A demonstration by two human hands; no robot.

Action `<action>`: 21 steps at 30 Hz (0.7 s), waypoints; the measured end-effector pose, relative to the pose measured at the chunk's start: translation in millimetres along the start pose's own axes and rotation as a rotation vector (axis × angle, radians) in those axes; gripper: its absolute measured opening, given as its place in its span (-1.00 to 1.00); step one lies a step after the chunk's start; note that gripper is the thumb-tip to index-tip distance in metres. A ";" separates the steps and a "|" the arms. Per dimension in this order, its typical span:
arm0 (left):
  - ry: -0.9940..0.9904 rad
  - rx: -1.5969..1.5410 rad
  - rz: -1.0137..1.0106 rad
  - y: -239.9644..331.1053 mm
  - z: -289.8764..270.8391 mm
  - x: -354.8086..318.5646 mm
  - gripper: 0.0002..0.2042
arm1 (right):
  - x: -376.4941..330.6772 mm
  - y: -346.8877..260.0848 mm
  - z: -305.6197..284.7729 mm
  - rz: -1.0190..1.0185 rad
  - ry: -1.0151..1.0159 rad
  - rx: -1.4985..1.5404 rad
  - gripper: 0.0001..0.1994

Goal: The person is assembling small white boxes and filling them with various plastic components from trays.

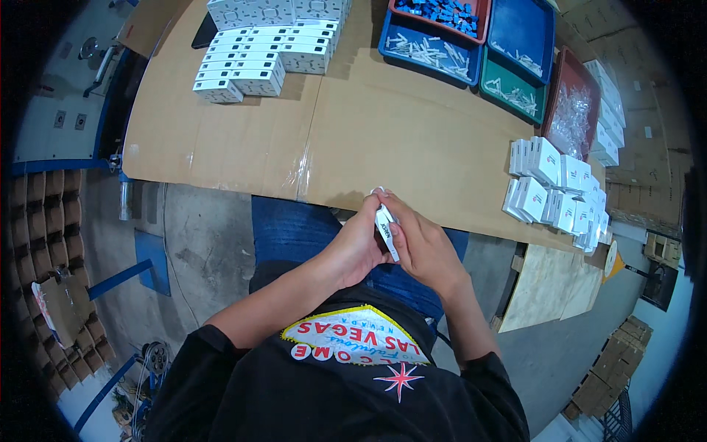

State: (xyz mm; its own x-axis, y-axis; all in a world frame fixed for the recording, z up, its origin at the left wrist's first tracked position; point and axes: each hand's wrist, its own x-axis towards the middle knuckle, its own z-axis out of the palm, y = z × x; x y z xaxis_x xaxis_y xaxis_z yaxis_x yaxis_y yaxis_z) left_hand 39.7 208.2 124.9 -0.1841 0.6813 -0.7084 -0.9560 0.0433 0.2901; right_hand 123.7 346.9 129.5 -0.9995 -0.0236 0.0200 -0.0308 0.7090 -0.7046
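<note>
Just over the table's near edge, both hands are closed around a small flat white box [385, 231] with dark print on its narrow side. My left hand [352, 247] grips it from the left, and my right hand [428, 249] presses on it from the right, the thumb lying along its side. The fingertips of both hands meet at the box's far end. It is tilted, and much of it is hidden by the fingers.
The cardboard-covered table [398, 132] bears stacked white boxes [258, 70] at the far left and rows of small white boxes [541, 166] at right. Far right are a blue tray [420, 70] and a green tray [541, 114] of white pieces, and a red tray [565, 66] with clear plastic.
</note>
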 end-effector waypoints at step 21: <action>0.020 0.063 0.306 -5.6 5.5 -3.9 -0.41 | 6.7 -7.5 -5.1 -0.122 0.303 0.063 -0.27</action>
State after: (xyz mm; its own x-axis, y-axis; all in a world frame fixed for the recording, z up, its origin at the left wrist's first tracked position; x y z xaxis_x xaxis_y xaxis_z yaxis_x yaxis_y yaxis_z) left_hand 47.1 209.3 129.6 -0.4666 0.6554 -0.5940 -0.8394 -0.1164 0.5309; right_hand 117.2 345.0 138.5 -0.9440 0.1116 0.3105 -0.1598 0.6688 -0.7261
